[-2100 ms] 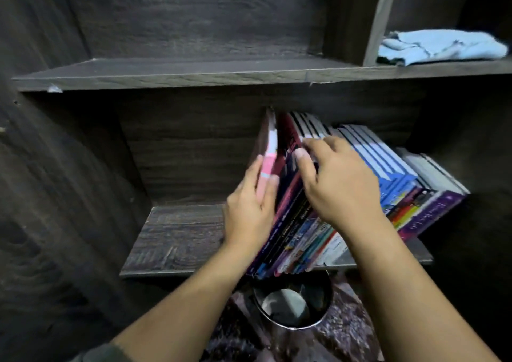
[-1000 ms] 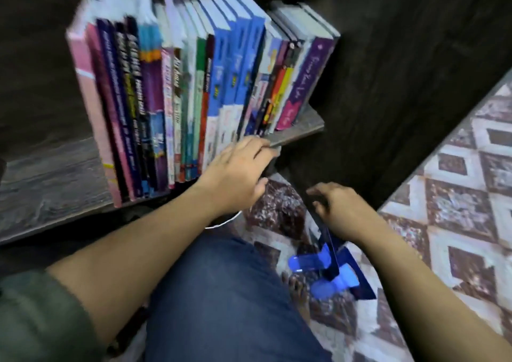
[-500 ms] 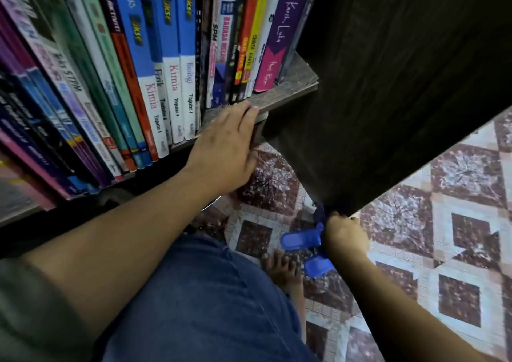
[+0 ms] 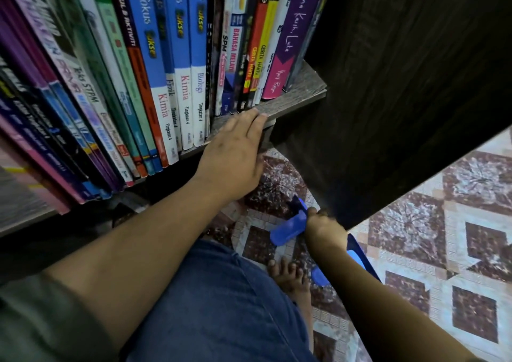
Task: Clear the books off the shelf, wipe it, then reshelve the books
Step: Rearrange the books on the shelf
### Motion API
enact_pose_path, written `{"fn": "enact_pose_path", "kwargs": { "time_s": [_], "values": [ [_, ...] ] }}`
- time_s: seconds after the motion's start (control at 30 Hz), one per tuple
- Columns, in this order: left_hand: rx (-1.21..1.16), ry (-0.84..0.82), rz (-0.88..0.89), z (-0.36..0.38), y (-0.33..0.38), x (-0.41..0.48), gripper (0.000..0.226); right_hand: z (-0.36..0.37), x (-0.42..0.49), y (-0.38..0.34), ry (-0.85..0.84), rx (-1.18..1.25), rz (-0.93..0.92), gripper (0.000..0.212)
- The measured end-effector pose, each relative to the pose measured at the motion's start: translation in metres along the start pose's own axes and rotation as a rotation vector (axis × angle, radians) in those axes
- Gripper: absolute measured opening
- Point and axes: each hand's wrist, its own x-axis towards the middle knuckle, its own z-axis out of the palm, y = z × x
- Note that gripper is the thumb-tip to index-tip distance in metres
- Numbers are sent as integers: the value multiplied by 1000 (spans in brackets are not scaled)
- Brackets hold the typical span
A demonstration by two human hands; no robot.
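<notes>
Books (image 4: 166, 56) packed upright on shelf (image 4: 302, 91), left hand (image 4: 235, 153) flat on its edge, right hand (image 4: 324, 228) grip unclear

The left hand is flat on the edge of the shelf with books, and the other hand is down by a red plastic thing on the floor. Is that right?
Not quite. The head view shows the plastic thing by the right hand is blue, not red. The left hand does lie flat on the shelf edge by the books.
</notes>
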Motion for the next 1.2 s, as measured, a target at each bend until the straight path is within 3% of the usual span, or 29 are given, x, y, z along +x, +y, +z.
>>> {"fn": "enact_pose_path", "kwargs": {
  "time_s": [0.17,0.3,0.53,0.7,0.87,1.0,1.2],
  "values": [
    [67,-54,17,4,-3,-3,81,4,1,14,-106,88,50,30],
    [119,-74,13,6,-1,-5,85,-16,-7,17,-45,171,57,25],
    [168,-104,68,-23,5,-20,81,-86,-48,15,338,72,-100,18],
    [139,-170,230,-63,23,-41,55,-146,-84,4,651,96,-302,12],
    [95,-119,18,-120,39,-64,22,-212,-122,-12,722,121,-542,11],
    [88,14,-77,-155,21,-105,17,-268,-150,-48,784,176,-798,51],
    [121,125,-355,-194,-22,-172,17,-320,-163,-149,1054,67,-959,52]
  ]
}}
